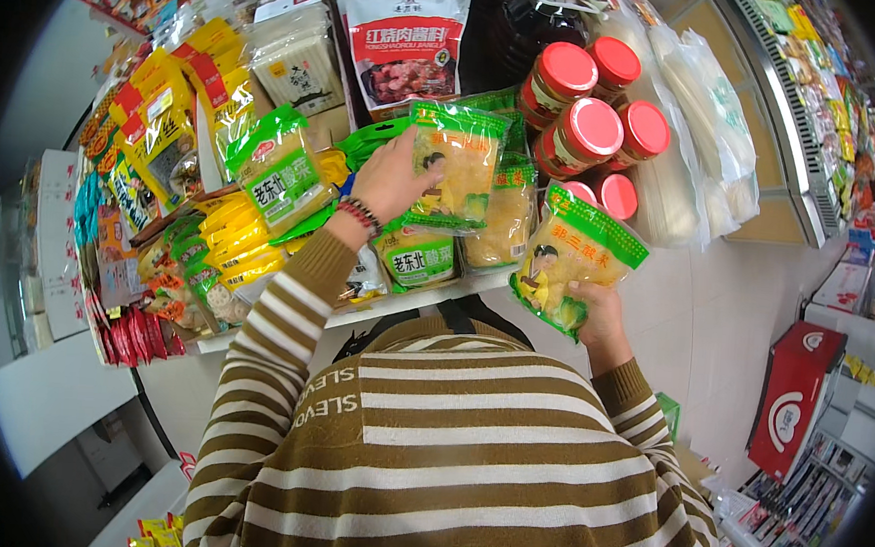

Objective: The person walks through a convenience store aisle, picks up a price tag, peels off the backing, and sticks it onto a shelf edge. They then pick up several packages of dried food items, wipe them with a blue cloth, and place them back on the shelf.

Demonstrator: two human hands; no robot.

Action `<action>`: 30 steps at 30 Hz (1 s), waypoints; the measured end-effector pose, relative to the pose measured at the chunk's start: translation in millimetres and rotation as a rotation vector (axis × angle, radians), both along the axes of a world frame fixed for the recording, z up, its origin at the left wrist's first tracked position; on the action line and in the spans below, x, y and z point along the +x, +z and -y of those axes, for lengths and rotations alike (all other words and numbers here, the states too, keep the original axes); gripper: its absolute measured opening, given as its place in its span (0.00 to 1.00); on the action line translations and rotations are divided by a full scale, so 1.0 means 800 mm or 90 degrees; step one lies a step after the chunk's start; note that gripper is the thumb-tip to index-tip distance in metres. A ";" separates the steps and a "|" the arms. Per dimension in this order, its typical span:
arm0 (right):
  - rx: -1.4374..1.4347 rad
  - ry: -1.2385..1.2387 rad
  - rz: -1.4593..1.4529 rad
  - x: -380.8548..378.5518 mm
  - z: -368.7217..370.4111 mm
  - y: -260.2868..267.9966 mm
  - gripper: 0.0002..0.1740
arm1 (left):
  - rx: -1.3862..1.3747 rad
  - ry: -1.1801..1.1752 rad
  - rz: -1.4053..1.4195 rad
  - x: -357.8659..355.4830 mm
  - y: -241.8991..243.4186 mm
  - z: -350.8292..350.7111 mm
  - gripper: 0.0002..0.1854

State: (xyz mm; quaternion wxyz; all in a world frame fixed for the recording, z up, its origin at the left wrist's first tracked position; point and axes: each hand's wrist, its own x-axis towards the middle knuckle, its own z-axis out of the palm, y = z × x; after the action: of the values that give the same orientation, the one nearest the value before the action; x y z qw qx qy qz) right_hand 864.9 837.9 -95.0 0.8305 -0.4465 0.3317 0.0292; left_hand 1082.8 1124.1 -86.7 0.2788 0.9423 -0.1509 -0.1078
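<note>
My left hand [392,179], with a beaded bracelet at the wrist, grips the left edge of a green-and-clear packet of pickled cabbage [464,174], thumb on its front. That packet lies over other packets on the display stand. My right hand [600,312] holds a matching packet of pickled cabbage [570,255] by its lower right side, just off the stand's front edge. Between them rests another such packet [507,221]. Below my left hand sits a green-labelled cabbage packet [417,257]; a similar packet [282,174] stands to the left. The fingers behind both held packets are hidden.
Red-lidded jars [585,128] cluster behind my right hand. Farther back are a red-and-white sauce pouch [406,42] and a dark bottle [543,24]. Yellow bags [150,120] fill the left side. Bagged noodles [671,137] lie at right, with a red box [794,401] beyond the floor.
</note>
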 end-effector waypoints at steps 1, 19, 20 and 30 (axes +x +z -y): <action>-0.004 -0.020 0.003 -0.004 -0.009 0.006 0.30 | 0.008 0.029 -0.028 0.004 0.002 0.015 0.43; 0.012 0.046 0.009 -0.033 -0.039 0.019 0.32 | -0.691 0.245 -0.238 -0.004 -0.016 0.015 0.04; 0.016 0.054 0.015 -0.029 -0.042 0.022 0.33 | -0.694 0.253 -0.216 0.002 -0.008 -0.005 0.04; 0.018 0.067 0.077 -0.001 -0.062 0.002 0.31 | 0.420 0.030 0.434 0.167 -0.118 -0.237 0.11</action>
State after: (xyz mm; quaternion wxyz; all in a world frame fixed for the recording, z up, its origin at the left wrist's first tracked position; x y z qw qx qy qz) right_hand 864.2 887.1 -93.5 0.8524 -0.4527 0.2568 0.0501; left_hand 1216.2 1313.6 -181.1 -0.0982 0.9653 -0.1704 0.1720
